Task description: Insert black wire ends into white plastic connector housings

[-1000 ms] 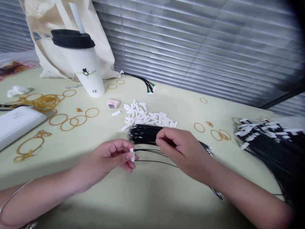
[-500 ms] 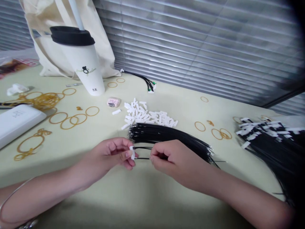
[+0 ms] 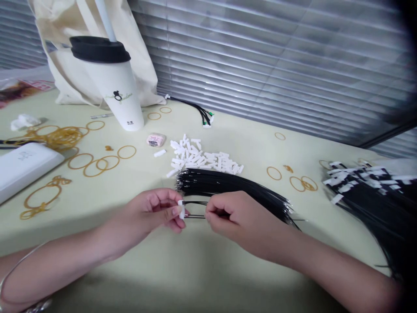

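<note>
My left hand (image 3: 153, 213) pinches a small white connector (image 3: 181, 209) between thumb and fingers, with thin black wires running out of it to the right. Close beside it, my right hand (image 3: 236, 219) grips one black wire (image 3: 195, 216) whose end points at the connector. Just behind both hands lies a bundle of loose black wires (image 3: 228, 184). A heap of white connectors (image 3: 202, 158) sits behind that bundle on the pale table (image 3: 202, 269).
A white tumbler with a black lid (image 3: 112, 80) and a cloth bag (image 3: 68, 43) stand at the back left. Rubber bands (image 3: 94, 163) lie scattered at left and right. A white box (image 3: 22, 167) is at far left. Finished wired connectors (image 3: 368, 187) pile up at right.
My right hand left the wire bundle and came toward my left hand with one wire. The wire's end has since edged closer to the connector.
</note>
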`<state>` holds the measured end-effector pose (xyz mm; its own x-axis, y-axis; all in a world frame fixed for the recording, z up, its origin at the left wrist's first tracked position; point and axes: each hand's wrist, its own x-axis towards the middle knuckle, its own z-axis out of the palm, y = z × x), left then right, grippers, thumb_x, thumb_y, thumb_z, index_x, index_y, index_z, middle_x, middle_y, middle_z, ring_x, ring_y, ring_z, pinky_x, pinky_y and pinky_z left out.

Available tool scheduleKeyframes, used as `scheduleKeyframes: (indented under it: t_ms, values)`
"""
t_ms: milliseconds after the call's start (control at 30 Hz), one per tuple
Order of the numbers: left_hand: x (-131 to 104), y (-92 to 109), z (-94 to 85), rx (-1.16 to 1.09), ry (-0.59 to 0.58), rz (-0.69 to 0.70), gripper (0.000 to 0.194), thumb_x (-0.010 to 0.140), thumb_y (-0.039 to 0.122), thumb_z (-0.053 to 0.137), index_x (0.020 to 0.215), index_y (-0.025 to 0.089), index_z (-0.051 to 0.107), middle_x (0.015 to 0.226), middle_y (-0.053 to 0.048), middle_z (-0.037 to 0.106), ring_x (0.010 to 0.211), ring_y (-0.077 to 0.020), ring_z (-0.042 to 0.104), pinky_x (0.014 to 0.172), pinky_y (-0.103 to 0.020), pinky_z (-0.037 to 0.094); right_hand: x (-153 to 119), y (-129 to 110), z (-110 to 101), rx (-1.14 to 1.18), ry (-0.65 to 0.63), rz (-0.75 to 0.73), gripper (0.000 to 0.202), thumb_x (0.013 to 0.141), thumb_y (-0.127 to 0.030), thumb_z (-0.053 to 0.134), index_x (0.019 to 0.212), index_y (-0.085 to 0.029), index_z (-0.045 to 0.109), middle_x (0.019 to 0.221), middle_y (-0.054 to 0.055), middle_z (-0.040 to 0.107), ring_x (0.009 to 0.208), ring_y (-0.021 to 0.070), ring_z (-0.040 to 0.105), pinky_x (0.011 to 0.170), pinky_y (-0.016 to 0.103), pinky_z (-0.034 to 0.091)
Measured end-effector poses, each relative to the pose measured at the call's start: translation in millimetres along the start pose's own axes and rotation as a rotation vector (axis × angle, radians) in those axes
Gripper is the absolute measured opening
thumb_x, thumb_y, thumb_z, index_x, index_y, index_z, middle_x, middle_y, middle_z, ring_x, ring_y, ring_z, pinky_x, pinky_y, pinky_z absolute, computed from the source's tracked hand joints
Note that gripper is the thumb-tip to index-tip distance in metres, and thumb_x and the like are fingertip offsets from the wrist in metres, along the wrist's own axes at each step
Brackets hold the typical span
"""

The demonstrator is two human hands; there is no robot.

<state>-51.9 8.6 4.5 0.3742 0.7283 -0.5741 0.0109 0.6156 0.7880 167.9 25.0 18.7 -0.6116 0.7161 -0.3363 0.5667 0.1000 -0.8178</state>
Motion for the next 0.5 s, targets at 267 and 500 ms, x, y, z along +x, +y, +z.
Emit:
scheduleKeyframes:
  t_ms: [267,500]
  values:
    - [1.8,0.1,0.0,-0.007,-0.010,0.010,0.013,0.080,0.025,0.063,0.088,0.017,0.057,0.077,0.000,0.063,0.071,-0.0117,0.062,0.066,-0.024,0.049,-0.4,-0.8,-1.2,-0.016,-0.003,0.006,0.017,0.081,-0.021,0.043,0.065,-0.017,0.047,0.059,-0.006,0.038,0.055,0.0061,0.031,0.045,0.021,0.024]
    - [1.4,1.2,0.8,0.028,-0.020,-0.012,0.011,0.081,0.025,0.062,0.085,0.016,0.057,0.073,0.001,0.062,0.069,-0.0104,0.061,0.065,-0.022,0.048,3.4,-1.6,4.0,-0.030,-0.019,-0.014,0.018,0.082,-0.021,0.041,0.066,-0.017,0.049,0.061,-0.005,0.042,0.055,0.0057,0.034,0.047,0.023,0.024]
